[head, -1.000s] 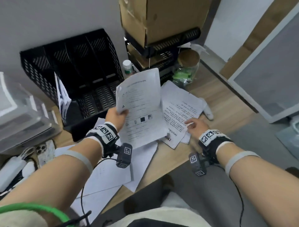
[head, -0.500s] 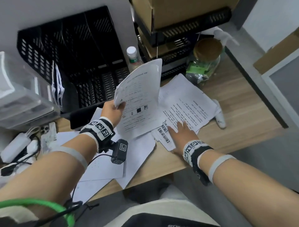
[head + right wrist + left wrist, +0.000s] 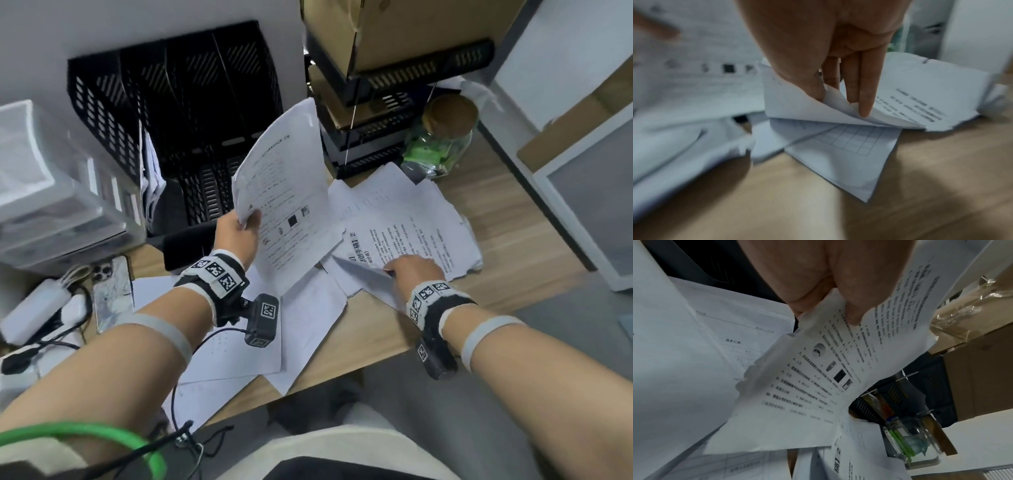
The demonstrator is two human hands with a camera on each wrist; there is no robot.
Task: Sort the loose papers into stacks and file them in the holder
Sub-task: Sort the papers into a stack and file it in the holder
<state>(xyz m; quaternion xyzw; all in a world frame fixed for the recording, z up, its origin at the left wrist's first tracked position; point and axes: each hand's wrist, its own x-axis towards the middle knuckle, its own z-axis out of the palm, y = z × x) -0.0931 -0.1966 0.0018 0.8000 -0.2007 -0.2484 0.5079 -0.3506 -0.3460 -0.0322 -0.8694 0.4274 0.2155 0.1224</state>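
Observation:
My left hand (image 3: 239, 233) pinches the lower left edge of a printed sheet (image 3: 284, 192) and holds it tilted up above the desk; the left wrist view shows the thumb (image 3: 855, 305) pressed on its text side. My right hand (image 3: 407, 267) is at the near corner of a pile of printed pages (image 3: 411, 219) lying on the desk, and in the right wrist view its thumb (image 3: 813, 84) and fingers (image 3: 865, 97) pinch the lifted corner of the top page (image 3: 807, 110). The black mesh file holder (image 3: 178, 113) stands behind, with a few papers (image 3: 150, 164) in its left slot.
More loose sheets (image 3: 239, 342) overhang the desk's (image 3: 376, 342) near edge. A phone (image 3: 111, 291) and chargers (image 3: 37, 308) lie at the left by a clear drawer unit (image 3: 58, 192). A glass jar (image 3: 442, 137) and stacked trays under a cardboard box (image 3: 394, 31) stand behind the pile.
My right hand went from lying flat on the pile to pinching up the near corner of its top page. The left hand raised its sheet a little more upright.

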